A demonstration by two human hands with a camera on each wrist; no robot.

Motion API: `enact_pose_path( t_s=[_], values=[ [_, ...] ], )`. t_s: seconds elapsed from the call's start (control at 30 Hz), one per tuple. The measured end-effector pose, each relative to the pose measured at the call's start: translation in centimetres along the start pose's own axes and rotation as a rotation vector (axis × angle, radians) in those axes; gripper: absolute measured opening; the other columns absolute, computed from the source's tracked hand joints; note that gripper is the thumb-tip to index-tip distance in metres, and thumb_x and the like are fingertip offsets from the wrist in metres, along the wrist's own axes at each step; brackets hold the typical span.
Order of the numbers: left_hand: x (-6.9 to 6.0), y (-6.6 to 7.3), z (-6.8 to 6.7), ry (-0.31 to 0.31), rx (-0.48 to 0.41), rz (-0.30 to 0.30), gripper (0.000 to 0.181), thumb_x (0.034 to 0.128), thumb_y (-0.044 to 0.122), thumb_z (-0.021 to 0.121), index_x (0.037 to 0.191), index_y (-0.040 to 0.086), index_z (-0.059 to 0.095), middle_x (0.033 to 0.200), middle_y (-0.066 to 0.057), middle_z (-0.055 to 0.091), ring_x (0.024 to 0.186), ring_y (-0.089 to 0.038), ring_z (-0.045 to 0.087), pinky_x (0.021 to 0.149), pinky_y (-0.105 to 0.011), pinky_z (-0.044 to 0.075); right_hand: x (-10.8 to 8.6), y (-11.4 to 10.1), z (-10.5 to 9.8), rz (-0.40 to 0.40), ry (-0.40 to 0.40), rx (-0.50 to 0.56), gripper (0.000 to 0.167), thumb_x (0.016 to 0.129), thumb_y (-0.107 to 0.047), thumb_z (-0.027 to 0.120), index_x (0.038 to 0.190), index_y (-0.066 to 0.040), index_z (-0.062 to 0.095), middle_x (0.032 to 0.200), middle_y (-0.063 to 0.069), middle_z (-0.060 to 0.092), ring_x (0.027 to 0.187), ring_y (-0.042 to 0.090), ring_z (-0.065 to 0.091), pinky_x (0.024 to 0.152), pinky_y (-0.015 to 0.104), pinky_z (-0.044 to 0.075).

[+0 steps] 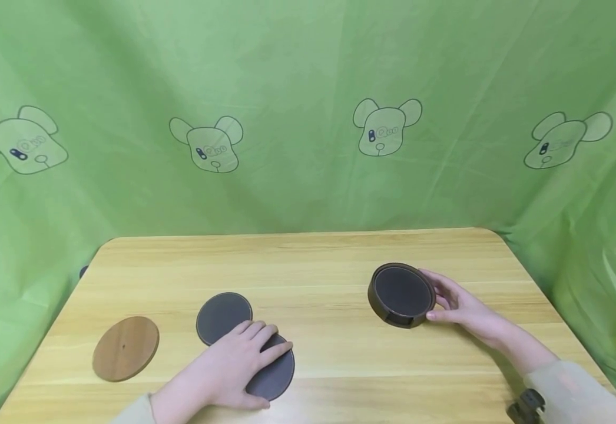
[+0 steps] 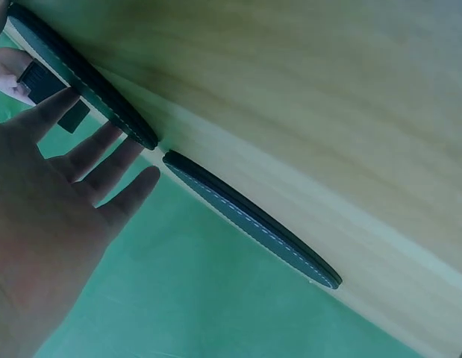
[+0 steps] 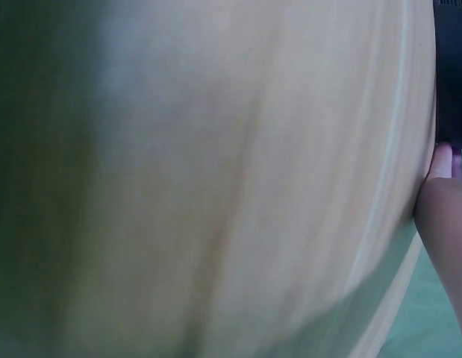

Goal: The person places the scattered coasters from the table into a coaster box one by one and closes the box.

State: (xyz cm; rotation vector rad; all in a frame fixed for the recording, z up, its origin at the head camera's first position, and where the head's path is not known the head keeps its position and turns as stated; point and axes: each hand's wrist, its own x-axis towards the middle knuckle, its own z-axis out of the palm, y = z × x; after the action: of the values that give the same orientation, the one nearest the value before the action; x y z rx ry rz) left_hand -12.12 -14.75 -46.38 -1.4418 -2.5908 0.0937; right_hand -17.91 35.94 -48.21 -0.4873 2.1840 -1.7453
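Two dark round coasters lie on the table, one (image 1: 224, 317) farther back, the other (image 1: 275, 377) nearer the front edge. Over the nearer one spreads my left hand (image 1: 232, 365), fingers fairly straight, fingertips at its far edge in the left wrist view, where the hand (image 2: 51, 201) is beside the coaster (image 2: 81, 74) and the other coaster (image 2: 253, 224) lies beyond. My right hand (image 1: 464, 309) holds the side of a round dark holder (image 1: 385, 311), thumb in front and fingers behind. A dark coaster (image 1: 403, 291) sits inside that holder.
A brown wooden disc (image 1: 125, 348) lies at the left of the light wood table (image 1: 329, 259). Green cloth (image 1: 297, 194) with printed bear heads hangs behind and at both sides. A black device (image 1: 526, 406) is by the right sleeve.
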Motion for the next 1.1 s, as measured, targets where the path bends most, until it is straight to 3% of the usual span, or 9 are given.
enact_pose_path(
  t_s=[0.73,1.1],
  values=[
    [0.5,-0.4,0.0,0.013,-0.005,-0.008,0.091,0.0699,0.072,0.079,0.144,0.023,0.061,0.131,-0.004,0.060,0.116,-0.021,0.059,0.103,-0.039,0.052,0.6,0.1,-0.1,-0.014,-0.005,-0.007,0.087,0.095,0.009,0.067,0.166,0.005,0.017,0.153,-0.029,0.044,0.133,-0.012,0.053,0.107,0.006,0.038],
    [2.5,-0.4,0.2,-0.001,-0.006,-0.002,0.093,0.0702,0.073,0.077,0.147,0.024,0.058,0.134,-0.005,0.059,0.120,-0.022,0.057,0.108,-0.040,0.051,0.2,0.2,-0.2,-0.011,0.001,-0.018,0.087,0.094,0.009,0.067,0.166,0.006,0.017,0.152,-0.030,0.045,0.131,-0.011,0.054,0.106,0.006,0.039]
  ],
)
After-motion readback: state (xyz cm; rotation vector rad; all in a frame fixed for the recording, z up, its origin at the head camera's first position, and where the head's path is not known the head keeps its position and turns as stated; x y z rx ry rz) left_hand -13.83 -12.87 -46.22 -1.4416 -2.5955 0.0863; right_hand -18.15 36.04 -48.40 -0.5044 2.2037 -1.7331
